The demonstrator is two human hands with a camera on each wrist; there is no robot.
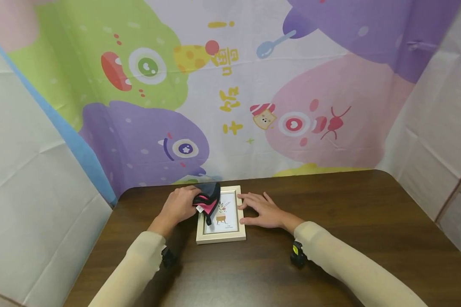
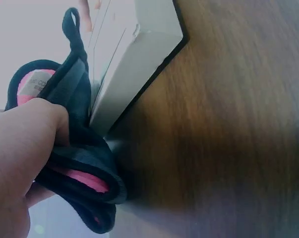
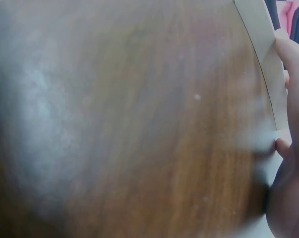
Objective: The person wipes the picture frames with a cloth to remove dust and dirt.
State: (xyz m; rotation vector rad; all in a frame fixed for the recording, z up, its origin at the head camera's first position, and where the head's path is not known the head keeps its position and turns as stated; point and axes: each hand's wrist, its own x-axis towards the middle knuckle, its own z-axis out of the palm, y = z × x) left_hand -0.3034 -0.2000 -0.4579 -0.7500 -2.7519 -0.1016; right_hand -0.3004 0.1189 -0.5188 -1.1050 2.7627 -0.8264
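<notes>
A cream picture frame (image 1: 223,237) lies on the table, holding a print of a potted plant. My left hand (image 1: 179,203) grips a bunched cleaning cloth (image 1: 208,191), dark grey and pink with black edging, over the frame's left side. A white tag and a hanging loop (image 2: 71,29) of the cloth show in the left wrist view. At the frame's right edge, my right hand (image 1: 264,211) rests its spread fingers and thumb against the border. Part of the print is hidden under the cloth.
The dark brown wooden table (image 1: 330,238) extends around the frame. Behind its far edge hangs a curtain (image 1: 230,157) with cartoon monsters, and pale sheets (image 1: 34,170) hang on both sides.
</notes>
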